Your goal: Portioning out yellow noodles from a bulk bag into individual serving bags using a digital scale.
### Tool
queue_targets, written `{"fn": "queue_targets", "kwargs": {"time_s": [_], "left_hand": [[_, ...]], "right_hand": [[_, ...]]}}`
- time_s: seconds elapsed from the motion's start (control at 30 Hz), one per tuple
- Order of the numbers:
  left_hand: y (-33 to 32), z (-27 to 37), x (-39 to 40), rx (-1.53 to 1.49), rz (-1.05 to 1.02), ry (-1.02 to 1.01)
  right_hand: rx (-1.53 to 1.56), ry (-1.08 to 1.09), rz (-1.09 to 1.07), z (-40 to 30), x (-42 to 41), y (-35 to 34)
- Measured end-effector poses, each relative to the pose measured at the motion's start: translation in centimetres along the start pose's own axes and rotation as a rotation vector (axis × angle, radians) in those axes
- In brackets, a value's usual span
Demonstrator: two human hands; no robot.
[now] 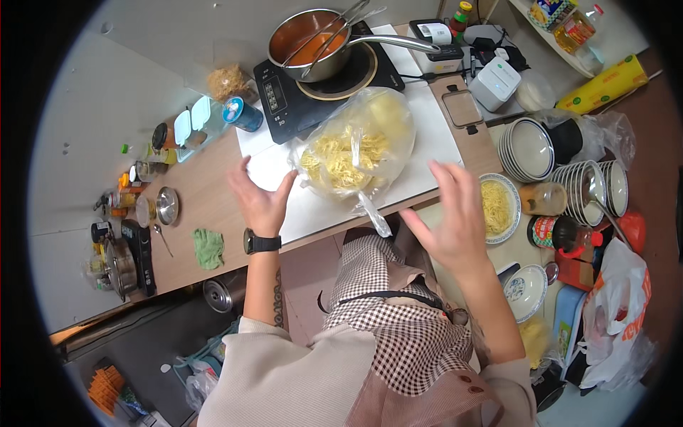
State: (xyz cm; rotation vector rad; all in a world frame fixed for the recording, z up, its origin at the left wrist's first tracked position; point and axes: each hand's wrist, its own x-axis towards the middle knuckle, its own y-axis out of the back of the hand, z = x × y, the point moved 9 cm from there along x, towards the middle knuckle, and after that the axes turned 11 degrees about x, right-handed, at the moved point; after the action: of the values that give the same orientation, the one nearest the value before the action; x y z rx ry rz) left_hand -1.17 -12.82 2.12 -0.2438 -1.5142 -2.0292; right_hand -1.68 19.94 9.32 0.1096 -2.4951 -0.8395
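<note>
A clear plastic bag of yellow noodles [347, 155] lies on the white sheet [435, 155] before me, its twisted end hanging over the counter's edge. To the bag's left, my left hand [261, 203] is raised with thumb and fingers apart, near the plastic; a dark watch is on that wrist. My right hand [451, 219] hovers at the bag's lower right, fingers spread and slightly blurred, holding nothing. Behind the bag, a steel saucepan [320, 72] with red-orange liquid and metal tongs in it rests on a black induction cooker [277, 120].
A blue can [243, 113] stands left of the cooker. A green cloth [208, 248] and a steel bowl [167, 205] lie farther left. At right are a plate of noodles [496, 211], stacked bowls [525, 149], a dark sauce bottle [560, 235] and a label printer [437, 50].
</note>
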Motion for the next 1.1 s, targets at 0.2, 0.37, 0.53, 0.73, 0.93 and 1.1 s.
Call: {"fn": "queue_targets", "kwargs": {"time_s": [0.2,0.37,0.53,0.73,0.93,1.1], "left_hand": [[-7.2,-1.1,-3.3,-0.532,-0.448,0.274],[-8.0,-1.5,-1.5,-0.728,-0.511,0.451],[5.2,0.6,7.4,-1.317,-0.355,0.226],[3.2,1.8,5.3,-1.111,-0.490,0.186],[4.0,-1.2,2.5,-0.837,-0.526,0.249],[6.2,-1.5,3.0,-0.547,-0.176,0.134]], "right_hand": [[0.056,-0.068,-0.349,4.0,6.4,-9.8],[0.927,-0.353,-0.139,6.6,8.5,-9.3],[1.412,-0.422,0.141,9.7,9.0,-3.7],[1.442,-0.524,0.100,9.2,7.7,-3.1],[1.345,-0.533,-0.065,5.5,6.3,-5.7],[1.168,-0.361,0.015,5.0,9.6,-6.5]]}}
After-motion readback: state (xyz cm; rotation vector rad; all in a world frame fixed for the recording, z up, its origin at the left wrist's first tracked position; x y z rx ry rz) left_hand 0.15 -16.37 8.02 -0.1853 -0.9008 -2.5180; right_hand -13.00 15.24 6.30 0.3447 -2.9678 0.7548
